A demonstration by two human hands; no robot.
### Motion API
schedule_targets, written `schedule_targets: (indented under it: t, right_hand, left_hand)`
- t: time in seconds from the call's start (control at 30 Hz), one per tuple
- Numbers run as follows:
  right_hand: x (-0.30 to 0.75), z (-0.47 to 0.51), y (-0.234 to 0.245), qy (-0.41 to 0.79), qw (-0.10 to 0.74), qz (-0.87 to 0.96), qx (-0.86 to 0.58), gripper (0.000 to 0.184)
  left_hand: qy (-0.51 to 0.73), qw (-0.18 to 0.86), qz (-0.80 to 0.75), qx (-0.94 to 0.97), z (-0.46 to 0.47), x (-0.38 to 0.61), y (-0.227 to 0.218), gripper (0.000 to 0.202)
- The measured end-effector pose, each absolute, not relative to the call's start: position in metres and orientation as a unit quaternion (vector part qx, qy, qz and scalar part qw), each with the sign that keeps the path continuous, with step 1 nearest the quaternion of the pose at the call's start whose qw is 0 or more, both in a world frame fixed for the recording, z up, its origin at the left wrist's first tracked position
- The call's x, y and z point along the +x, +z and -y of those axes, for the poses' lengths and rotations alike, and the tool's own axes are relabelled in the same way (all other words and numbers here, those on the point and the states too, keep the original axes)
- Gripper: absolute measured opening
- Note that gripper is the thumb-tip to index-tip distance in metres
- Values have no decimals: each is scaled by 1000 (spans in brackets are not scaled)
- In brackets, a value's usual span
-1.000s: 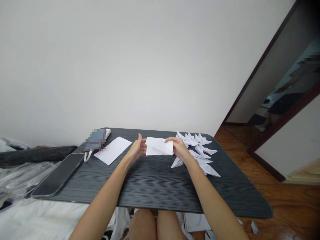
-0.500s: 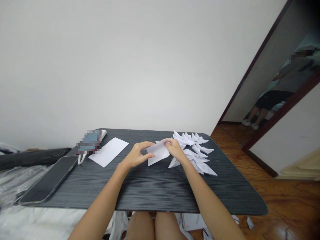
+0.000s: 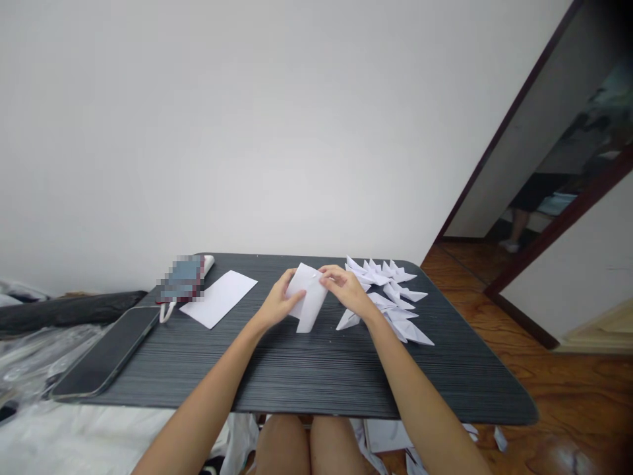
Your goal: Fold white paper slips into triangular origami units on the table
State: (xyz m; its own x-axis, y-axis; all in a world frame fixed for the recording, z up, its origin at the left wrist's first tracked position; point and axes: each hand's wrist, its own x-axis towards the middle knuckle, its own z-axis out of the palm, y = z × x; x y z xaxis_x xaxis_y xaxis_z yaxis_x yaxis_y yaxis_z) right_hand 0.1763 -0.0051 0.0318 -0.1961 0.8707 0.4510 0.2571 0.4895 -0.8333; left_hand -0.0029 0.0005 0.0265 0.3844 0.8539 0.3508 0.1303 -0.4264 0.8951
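Observation:
A white sheet of paper point(image 3: 311, 300), partly bent over on itself, is held above the dark table point(image 3: 316, 376). My left hand point(image 3: 283, 300) grips its left side, thumb across the front. At the upper right corner, the fingers of my right hand point(image 3: 343, 285) pinch the same sheet. Just beyond the right hand lie several folded white paper boats point(image 3: 395, 316), bunched together with pointed ends outward. To the left a flat white sheet point(image 3: 221, 299) rests on the tabletop.
A smartphone point(image 3: 106, 353) lies at the table's left edge. Behind it sits a blurred-out device point(image 3: 182, 278) with a white cable point(image 3: 167, 311). A wall point(image 3: 316, 132) stands behind the table. Paper scraps point(image 3: 500, 439) are on the floor, and a person point(image 3: 527, 204) is at the right.
The sheet has been turned more upright and now shows a bent-over part. My left hand has moved right, its thumb closing onto the paper. The view has shifted slightly.

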Motion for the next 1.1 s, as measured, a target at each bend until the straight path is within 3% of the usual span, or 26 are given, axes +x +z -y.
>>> schedule_targets:
  t: [0.13,0.6,1.1]
  right_hand:
    - [170,5,28,304,471,706,-433,21]
    - [156,18,33,179,479,751,-418,18]
    - [154,18,33,146,515,742,-403,13]
  left_hand:
    - [413,435,-343,722,4,3,24,36]
    - [428,167,-412,787,11,8,15,25]
    - [518,217,-389,730,8,12,11,25]
